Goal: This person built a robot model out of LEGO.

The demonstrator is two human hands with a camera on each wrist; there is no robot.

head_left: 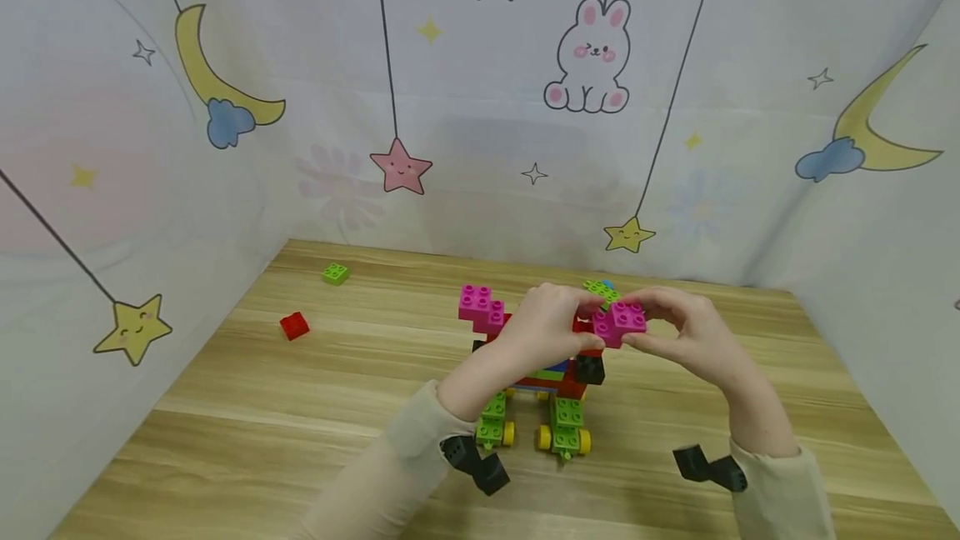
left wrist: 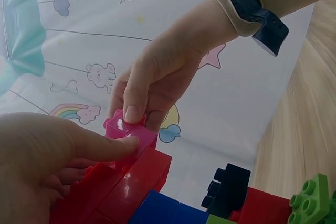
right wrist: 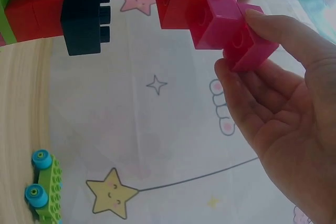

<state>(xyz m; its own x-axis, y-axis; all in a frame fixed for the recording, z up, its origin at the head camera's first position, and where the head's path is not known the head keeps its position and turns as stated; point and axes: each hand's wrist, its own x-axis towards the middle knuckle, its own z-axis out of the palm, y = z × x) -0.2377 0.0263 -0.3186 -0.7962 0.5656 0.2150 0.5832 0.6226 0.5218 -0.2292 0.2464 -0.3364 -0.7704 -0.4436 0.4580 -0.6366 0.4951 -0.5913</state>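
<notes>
A colourful toy-brick model stands on green wheeled bases [head_left: 567, 415] with yellow wheels. Its body stacks red, blue, green and black bricks [head_left: 589, 369]. At its right end, an inner pink brick [head_left: 604, 330] adjoins the red bricks [left wrist: 142, 182], and an outer pink brick [head_left: 630, 317] is stepped up beside it. My left hand [head_left: 546, 322] reaches over the model and pinches the inner pink brick, its thumb along the side. Thumb and fingers of my right hand [head_left: 693, 336] grip the outer pink brick. More pink bricks [head_left: 477, 302] top the model's left end.
Loose on the wooden table [head_left: 225, 394], a green brick [head_left: 335, 273] and a red brick [head_left: 295, 325] lie at the left. Behind the hands sits a green piece with blue wheels [right wrist: 50, 187]. A printed cloth [head_left: 480, 107] encloses the back and sides.
</notes>
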